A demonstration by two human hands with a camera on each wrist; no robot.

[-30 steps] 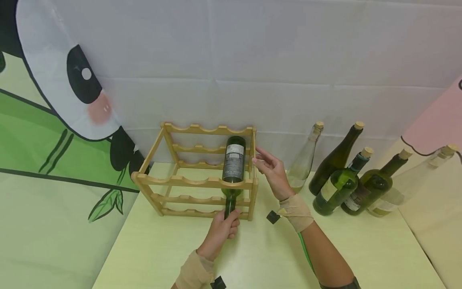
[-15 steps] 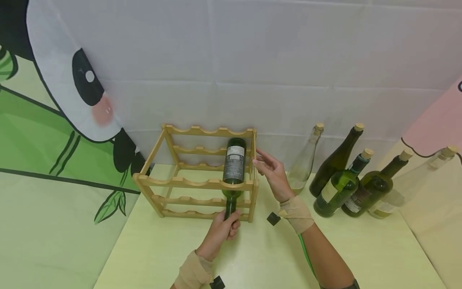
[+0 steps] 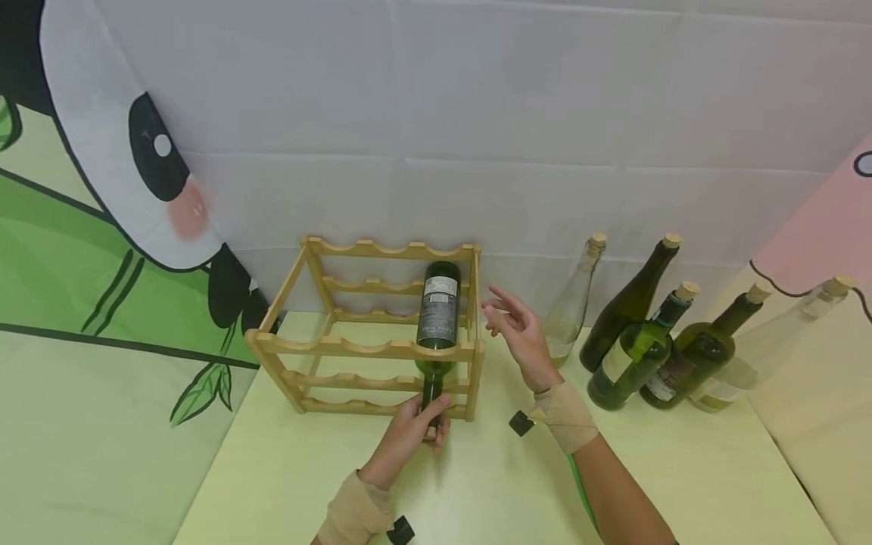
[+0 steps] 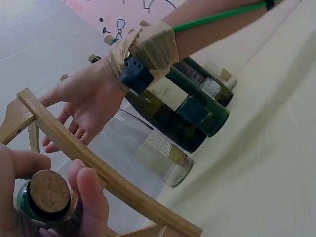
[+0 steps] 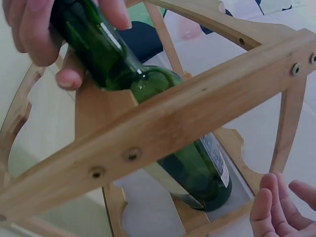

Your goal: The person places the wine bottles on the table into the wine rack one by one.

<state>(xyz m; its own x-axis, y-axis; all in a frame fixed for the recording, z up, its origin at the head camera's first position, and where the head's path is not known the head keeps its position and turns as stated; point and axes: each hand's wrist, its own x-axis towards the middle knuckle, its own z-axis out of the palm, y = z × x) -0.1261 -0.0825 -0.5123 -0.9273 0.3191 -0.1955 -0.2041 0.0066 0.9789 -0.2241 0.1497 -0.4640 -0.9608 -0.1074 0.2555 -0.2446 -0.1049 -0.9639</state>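
Observation:
A green wine bottle [image 3: 438, 318] with a grey-and-white label lies in the right end of the wooden wine rack [image 3: 391, 350], below its top front rail. Its corked neck points toward me. My left hand [image 3: 409, 435] holds that neck, thumb on one side and curled fingers on the other; the cork [image 4: 50, 191] shows between them in the left wrist view. Just right of the rack's right side hovers my right hand [image 3: 521, 333], fingers loosely bent and holding nothing. In the right wrist view its fingertips [image 5: 269, 197] appear near a rack post.
Several corked bottles stand at the right of the table [image 3: 531, 484]: a clear bottle [image 3: 571, 310] nearest my right hand, then a dark bottle [image 3: 623, 310], a green bottle [image 3: 630, 363] and others. A printed cloth [image 3: 436, 98] hangs behind the rack.
My right hand has come away from the rack's right side, slightly to the right. The fingers of my left hand have shifted and loosened a little on the bottle's neck. The bottle stays in place.

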